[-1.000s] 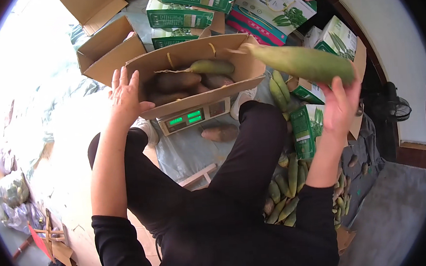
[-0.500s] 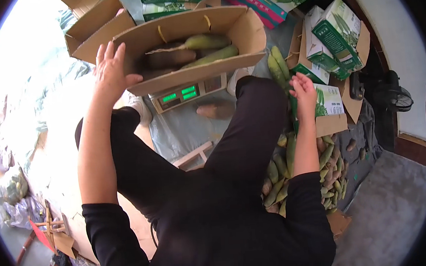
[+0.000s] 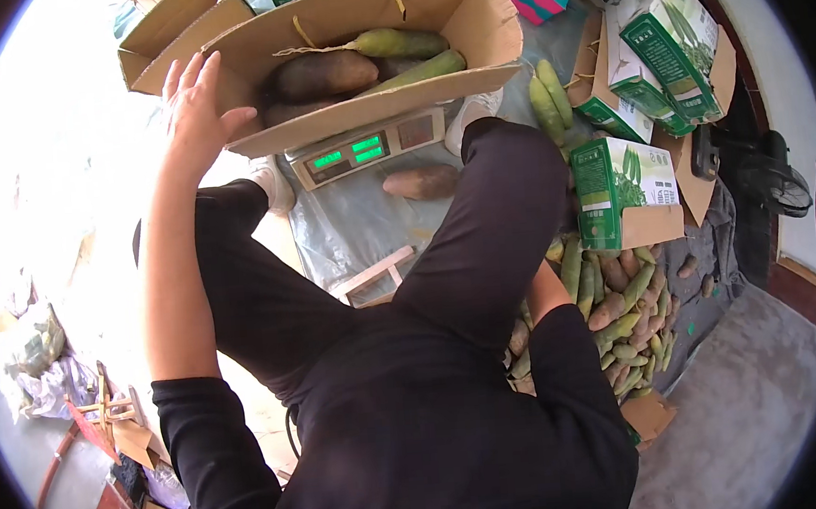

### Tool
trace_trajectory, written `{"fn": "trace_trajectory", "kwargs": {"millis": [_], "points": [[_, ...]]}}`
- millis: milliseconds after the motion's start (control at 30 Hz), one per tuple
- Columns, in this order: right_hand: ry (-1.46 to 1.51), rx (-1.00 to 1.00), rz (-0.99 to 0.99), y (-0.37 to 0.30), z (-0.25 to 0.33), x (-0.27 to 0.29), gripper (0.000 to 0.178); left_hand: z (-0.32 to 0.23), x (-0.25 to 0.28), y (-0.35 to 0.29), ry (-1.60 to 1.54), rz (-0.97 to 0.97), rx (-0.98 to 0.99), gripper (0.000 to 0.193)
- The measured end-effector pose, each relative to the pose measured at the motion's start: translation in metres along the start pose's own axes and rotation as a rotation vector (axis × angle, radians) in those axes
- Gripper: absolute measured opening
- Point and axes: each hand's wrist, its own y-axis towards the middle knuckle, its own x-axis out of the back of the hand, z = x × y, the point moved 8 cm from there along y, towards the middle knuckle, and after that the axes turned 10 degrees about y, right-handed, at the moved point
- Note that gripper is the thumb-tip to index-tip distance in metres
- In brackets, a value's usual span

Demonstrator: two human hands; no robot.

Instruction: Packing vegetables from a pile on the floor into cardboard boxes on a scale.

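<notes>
On the scale (image 3: pixel 363 149) sits the cardboard box (image 3: pixel 366 59) of green and brown roots, steadied there for weighing; left hand (image 3: pixel 194 109) lies flat, fingers open, against its near-left corner. Right hand is hidden behind the knee, grip unknowable.

Left hand (image 3: pixel 194 104): open, fingers spread, palm laid against the left end wall of an open cardboard box (image 3: pixel 467 19). Box contents: brown tubers (image 3: pixel 320 73) and long green vegetables (image 3: pixel 398 42) lying lengthwise. Box rests on an electronic scale (image 3: pixel 367 147) with a lit green display. One loose brown tuber (image 3: pixel 420 183) lies on the grey sheet (image 3: pixel 340 231) just below the scale. Right hand: hidden behind the person's black-clad leg; only part of the forearm shows. Heap of green and brown vegetables (image 3: pixel 620 306) on the floor at right. Green-and-white cartons (image 3: pixel 625 183) stand near the heap; two green vegetables (image 3: pixel 549 103) lie above them.
</notes>
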Motion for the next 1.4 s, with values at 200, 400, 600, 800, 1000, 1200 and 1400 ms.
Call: {"fn": "trace_trajectory", "kwargs": {"millis": [200, 400, 600, 800, 1000, 1200, 1400], "points": [[0.027, -0.032, -0.007, 0.021, -0.01, -0.006, 0.034, 0.005, 0.0, -0.002, -0.029, 0.016, 0.019, 0.086], [0.05, -0.045, 0.0, 0.06, -0.013, -0.02, 0.035, -0.002, 0.008, -0.007, -0.082, 0.077, 0.035, 0.097], [0.06, -0.08, -0.002, 0.087, -0.017, -0.033, 0.037, -0.009, 0.013, -0.006, -0.058, 0.148, 0.047, 0.101], [0.053, -0.116, -0.016, 0.101, -0.016, -0.036, 0.038, -0.008, 0.012, -0.008, -0.078, 0.162, 0.056, 0.103], [0.039, -0.172, -0.034, 0.091, -0.021, -0.032, 0.039, -0.007, 0.017, -0.006, -0.045, 0.178, 0.075, 0.099], [0.023, -0.229, -0.077, 0.065, -0.024, -0.018, 0.041, -0.011, 0.015, -0.005, -0.036, 0.178, 0.085, 0.098], [0.01, -0.294, -0.138, 0.023, -0.028, -0.001, 0.042, -0.007, 0.01, -0.007, -0.037, 0.16, 0.091, 0.096]]}}
